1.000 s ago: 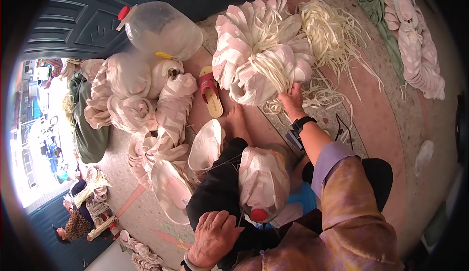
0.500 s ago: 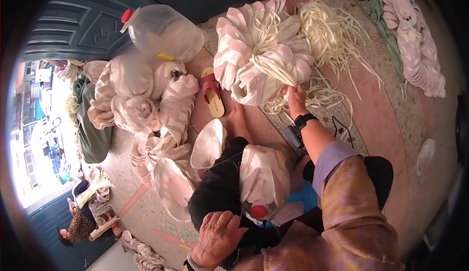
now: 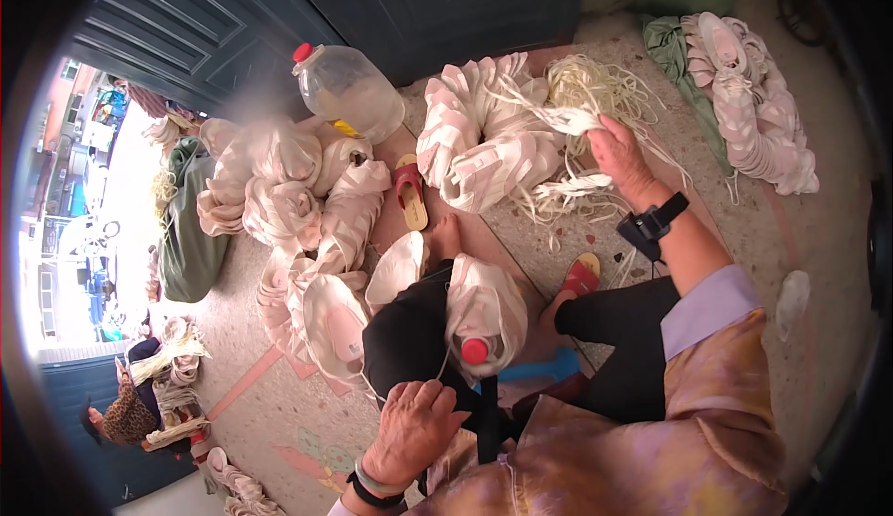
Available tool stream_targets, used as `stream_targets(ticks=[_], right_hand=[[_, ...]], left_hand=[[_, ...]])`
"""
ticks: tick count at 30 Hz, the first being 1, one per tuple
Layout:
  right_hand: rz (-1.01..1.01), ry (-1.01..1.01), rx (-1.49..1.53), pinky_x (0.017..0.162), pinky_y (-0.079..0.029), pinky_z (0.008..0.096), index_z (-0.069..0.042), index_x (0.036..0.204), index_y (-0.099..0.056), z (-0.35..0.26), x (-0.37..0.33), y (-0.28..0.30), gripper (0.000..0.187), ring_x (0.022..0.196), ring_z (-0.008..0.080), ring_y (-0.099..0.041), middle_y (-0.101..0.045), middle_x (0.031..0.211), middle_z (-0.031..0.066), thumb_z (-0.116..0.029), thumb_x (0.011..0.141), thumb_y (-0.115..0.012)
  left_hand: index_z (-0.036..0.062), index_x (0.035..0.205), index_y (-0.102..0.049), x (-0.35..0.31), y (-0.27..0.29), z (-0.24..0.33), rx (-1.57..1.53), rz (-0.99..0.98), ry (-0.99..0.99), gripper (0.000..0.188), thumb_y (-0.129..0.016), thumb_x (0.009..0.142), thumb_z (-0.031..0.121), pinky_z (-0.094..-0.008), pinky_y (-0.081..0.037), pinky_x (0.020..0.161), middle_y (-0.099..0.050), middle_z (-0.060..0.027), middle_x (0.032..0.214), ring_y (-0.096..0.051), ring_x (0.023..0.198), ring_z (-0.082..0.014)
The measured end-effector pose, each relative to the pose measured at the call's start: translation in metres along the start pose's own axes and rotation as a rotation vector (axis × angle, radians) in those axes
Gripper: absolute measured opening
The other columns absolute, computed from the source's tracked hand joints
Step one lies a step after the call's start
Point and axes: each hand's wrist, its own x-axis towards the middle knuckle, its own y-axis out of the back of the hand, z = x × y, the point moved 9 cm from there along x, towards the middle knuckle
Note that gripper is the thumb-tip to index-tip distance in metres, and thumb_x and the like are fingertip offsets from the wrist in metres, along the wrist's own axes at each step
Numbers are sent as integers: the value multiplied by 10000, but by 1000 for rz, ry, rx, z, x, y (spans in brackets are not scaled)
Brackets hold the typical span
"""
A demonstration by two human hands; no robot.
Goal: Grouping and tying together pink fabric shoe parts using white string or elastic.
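Right hand [image 3: 619, 155]: reached out over the floor, fingers curled around a bunch of pale laces [image 3: 569, 121], which run out past the fingertips on the far side.
Lace heap [image 3: 595, 88]: a loose tangle of cream cords just beyond the right fingers; more strands [image 3: 567, 190] trail below them, toward the wrist.
Wristband [image 3: 654, 225]: dark, on the right forearm, behind the knuckles.
Left hand [image 3: 414, 428]: low by the lap, fingers drawn together, pinching a thin white thread [image 3: 445, 361] that rises from the fingertips.
Shoe upper on the lap [image 3: 484, 307]: white and pink, just above the left fingertips, with a red cap [image 3: 475, 350] at its near end.
Ring of shoe uppers [image 3: 479, 139]: bundled, left of the right fingers, touching the lace heap.
Plastic jug [image 3: 349, 93]: clear with a red cap, well apart from both hands, lying beyond the bundles.
Sandal [image 3: 409, 195]: red, between the bundles, away from the fingers.
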Motion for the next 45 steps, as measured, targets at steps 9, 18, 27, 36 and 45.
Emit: stream_targets(ticks=[9, 18, 27, 36, 45], right_hand=[[29, 113, -56, 496, -329, 218, -16, 877, -552, -150, -9, 126, 137, 564, 57, -363, -405, 651, -44, -133, 834, -494], [116, 20, 121, 452, -307, 174, -50, 924, -538, -265, -25, 228, 128, 519, 21, -371, -419, 621, -68, -146, 852, -492], [10, 166, 74, 334, -226, 166, -53, 858, -544, -347, -36, 206, 137, 392, 0, -273, -348, 540, -92, -139, 852, -438], [-508, 280, -221, 613, -442, 298, -30, 795, -568, -128, -57, 11, 129, 649, 131, -535, -557, 684, 66, -82, 692, -626], [-914, -284, -621, 707, -480, 411, -135, 821, -636, 119, -137, -164, 182, 821, 316, -603, -630, 856, 120, -125, 687, -514]], left_hand=[[50, 862, -542, -34, 2, 33, 16, 37, -29, 265, -666, 681, 199, -371, -418, 724, -539, -89, 835, -537, 797, -277], [71, 802, -547, -52, -12, 52, 15, 69, -76, 214, -646, 703, 233, -357, -409, 711, -536, -70, 786, -535, 775, -247], [71, 793, -541, -43, -16, 64, 46, 46, -118, 218, -643, 706, 243, -354, -407, 698, -535, -69, 772, -538, 761, -244], [76, 779, -527, -33, -28, 44, 31, -27, -66, 208, -645, 705, 232, -353, -402, 686, -525, -67, 760, -530, 745, -241], [100, 710, -499, -9, -55, 1, -44, -146, 22, 155, -610, 694, 207, -350, -402, 650, -489, -52, 729, -511, 708, -226]])
